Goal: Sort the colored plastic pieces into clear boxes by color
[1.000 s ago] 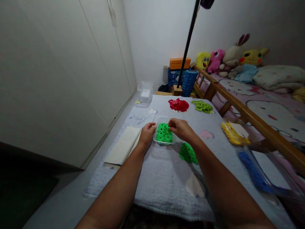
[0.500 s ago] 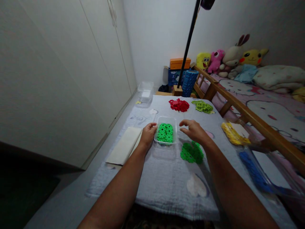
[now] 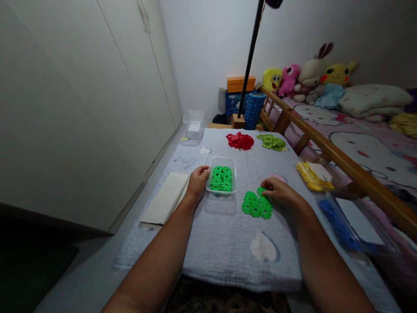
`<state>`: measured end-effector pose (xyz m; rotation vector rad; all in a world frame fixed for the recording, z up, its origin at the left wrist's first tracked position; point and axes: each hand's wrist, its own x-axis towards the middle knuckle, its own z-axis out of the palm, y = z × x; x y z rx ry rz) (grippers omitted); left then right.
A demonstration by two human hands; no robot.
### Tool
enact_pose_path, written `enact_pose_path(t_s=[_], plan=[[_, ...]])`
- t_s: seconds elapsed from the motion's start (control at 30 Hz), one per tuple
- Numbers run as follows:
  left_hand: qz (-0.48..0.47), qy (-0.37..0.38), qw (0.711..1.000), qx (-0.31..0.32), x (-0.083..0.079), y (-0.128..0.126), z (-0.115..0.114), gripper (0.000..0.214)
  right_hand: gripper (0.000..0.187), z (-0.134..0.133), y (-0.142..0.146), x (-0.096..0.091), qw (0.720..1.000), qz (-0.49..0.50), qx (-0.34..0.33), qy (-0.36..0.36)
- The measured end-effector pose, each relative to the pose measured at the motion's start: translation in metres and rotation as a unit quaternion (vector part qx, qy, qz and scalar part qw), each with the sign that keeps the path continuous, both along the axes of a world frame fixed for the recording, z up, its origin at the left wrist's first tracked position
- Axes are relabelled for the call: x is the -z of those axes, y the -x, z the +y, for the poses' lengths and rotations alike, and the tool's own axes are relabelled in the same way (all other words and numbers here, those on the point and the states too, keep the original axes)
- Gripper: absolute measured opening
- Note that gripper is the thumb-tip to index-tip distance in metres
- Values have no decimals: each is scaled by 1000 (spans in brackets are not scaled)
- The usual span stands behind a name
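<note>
Mid-frame, the left hand holds the clear rectangular plastic tub at its left rim. Rightward, the right hand, fingers narrow, meets a green flower-shaped plastic piece; pinched, I can't tell. Best lift singly, tub steady.

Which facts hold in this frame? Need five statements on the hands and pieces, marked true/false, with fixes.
1. The left hand touches the clear rectangular plastic container, which has green flower-shaped pieces in it. True.
2. The right hand is inside the clear container. False: the right hand is at the loose pile of green flower-shaped pieces, outside the container.
3. The pile of red pieces lies farther from the person than the loose green pile. True.
4. The flat cream rectangular sheet lies right of the container. False: the cream sheet lies left of it.
5. The yellow pieces in clear plastic lie right of the red pile. True.
</note>
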<state>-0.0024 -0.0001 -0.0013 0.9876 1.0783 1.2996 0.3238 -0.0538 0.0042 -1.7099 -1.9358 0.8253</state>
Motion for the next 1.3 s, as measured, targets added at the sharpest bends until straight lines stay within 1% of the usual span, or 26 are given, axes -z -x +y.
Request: enact_pose_path(t_s=[0.07, 0.13, 0.27, 0.37, 0.43, 0.5, 0.53, 0.63, 0.73, 0.83, 0.97, 1.07, 1.13, 1.2, 1.23, 1.3], plan=[[-1, 3, 1000, 2, 0, 0, 0, 37, 14, 0, 1, -1, 1000, 26, 11, 6], [-2, 7, 1000, 4, 1, 0, 0, 38, 15, 0, 2, -6, 998, 55, 36, -2], [-4, 6, 1000, 1, 3, 0, 2, 38, 19, 6, 13, -24, 989, 113, 89, -42], [-10, 6, 1000, 1, 3, 0, 2, 38, 20, 16, 40, -42, 981, 139, 94, -101], [-9, 8, 1000, -1, 2, -1, 2, 38, 16, 22, 67, -54, 982, 134, 61, -116], [-5, 9, 1000, -2, 2, -1, 2, 38, 8, 27, 98, -65, 990, 91, 2, -111], [-4, 9, 1000, -3, 2, -1, 2, 38, 4, 29, 112, -70, 993, 51, -23, -108], [-3, 6, 1000, -2, 2, 0, 2, 36, 12, 33, 149, -77, 988, -90, -81, -91], [-6, 1, 1000, -1, 2, 0, 3, 34, 19, 37, 171, -75, 972, -191, -99, -90], [-5, 3, 1000, 0, 1, 0, 4, 34, 24, 37, 180, -68, 961, -240, -108, -81], [-3, 7, 1000, -2, 1, 0, 4, 35, 26, 32, 178, -68, 956, -255, -110, -90], [-3, 8, 1000, -4, 1, -1, 3, 36, 26, 28, 159, -74, 966, -217, -86, -109], [0, 7, 1000, -7, 0, -1, 2, 36, 24, 25, 137, -77, 974, -183, -61, -120], [5, 7, 1000, -10, 0, -1, 2, 35, 20, 22, 108, -76, 979, -153, -40, -129], [6, 6, 1000, -10, 0, -1, 2, 35, 18, 20, 92, -74, 981, -144, -30, -125], [7, 4, 1000, -10, 0, -1, 1, 35, 14, 15, 61, -65, 987, -131, -11, -89]])
